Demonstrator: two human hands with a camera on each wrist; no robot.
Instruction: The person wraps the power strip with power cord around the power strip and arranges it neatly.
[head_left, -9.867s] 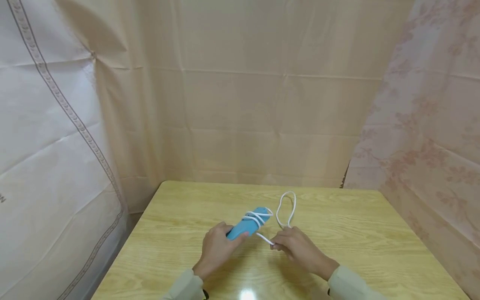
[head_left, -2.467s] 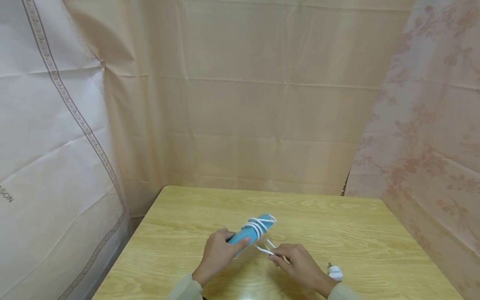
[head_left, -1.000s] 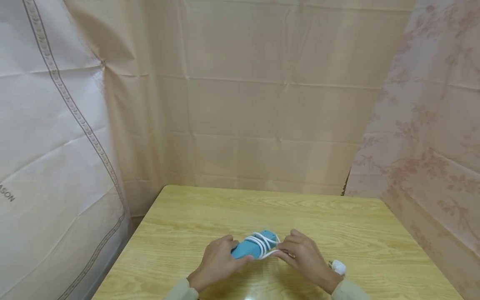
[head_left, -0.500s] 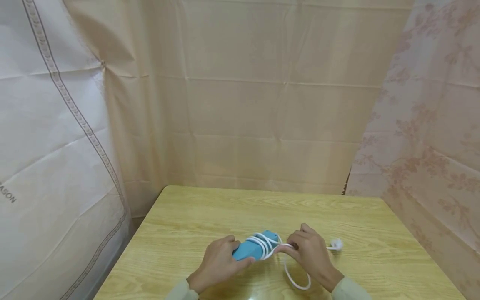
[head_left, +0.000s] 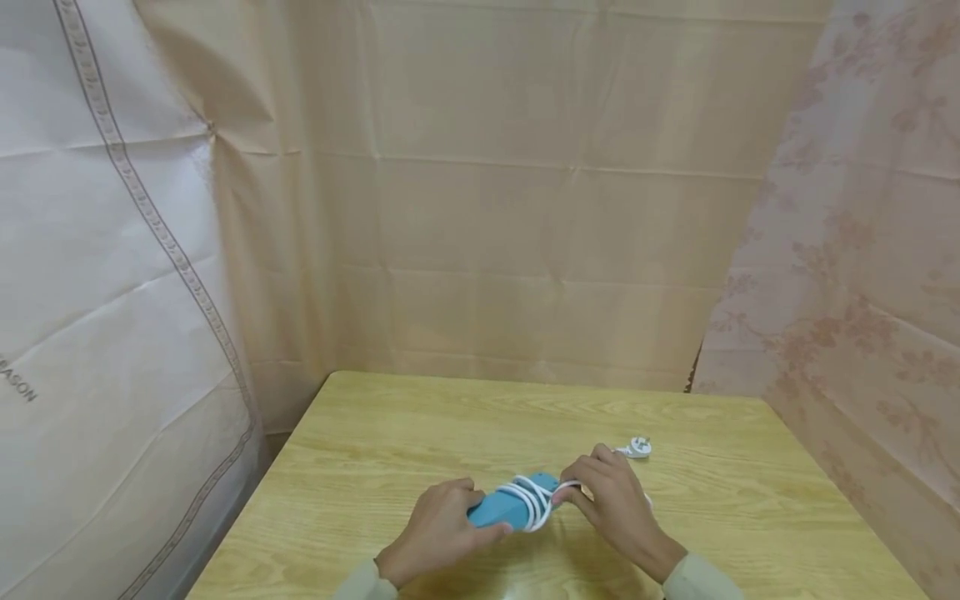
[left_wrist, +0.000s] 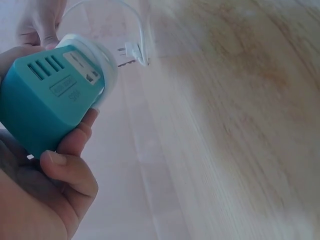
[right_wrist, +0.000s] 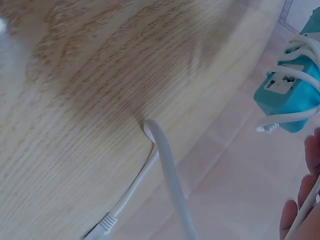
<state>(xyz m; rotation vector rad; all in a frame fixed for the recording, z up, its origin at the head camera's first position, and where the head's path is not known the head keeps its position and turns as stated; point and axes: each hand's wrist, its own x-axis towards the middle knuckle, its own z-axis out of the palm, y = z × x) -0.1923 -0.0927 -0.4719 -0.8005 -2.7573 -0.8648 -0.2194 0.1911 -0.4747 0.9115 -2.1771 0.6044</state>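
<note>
A teal power strip (head_left: 495, 508) is held by my left hand (head_left: 441, 533) around its near end, thumb along the front side. White power cord (head_left: 531, 498) is wrapped in several turns around its far half. Beside that far end, my right hand (head_left: 618, 515) pinches the cord between thumb and fingers. The left wrist view shows slots on the power strip (left_wrist: 45, 105) and fingers curled under it. The cord's white plug (head_left: 640, 447) lies on the table beyond my right hand. In the right wrist view a loose stretch of cord (right_wrist: 172, 180) runs towards the plug (right_wrist: 102, 227).
The wood-patterned table (head_left: 390, 433) spreads under both hands. A beige curtain (head_left: 480, 250) hangs behind it, with a pale sheet (head_left: 105, 333) at the left and a floral sheet (head_left: 862, 292) at the right.
More cord turns lie around the power strip than about ten seconds ago. Over the last second the plug has moved away from me, to beyond my right hand, and the power strip has shifted slightly nearer.
</note>
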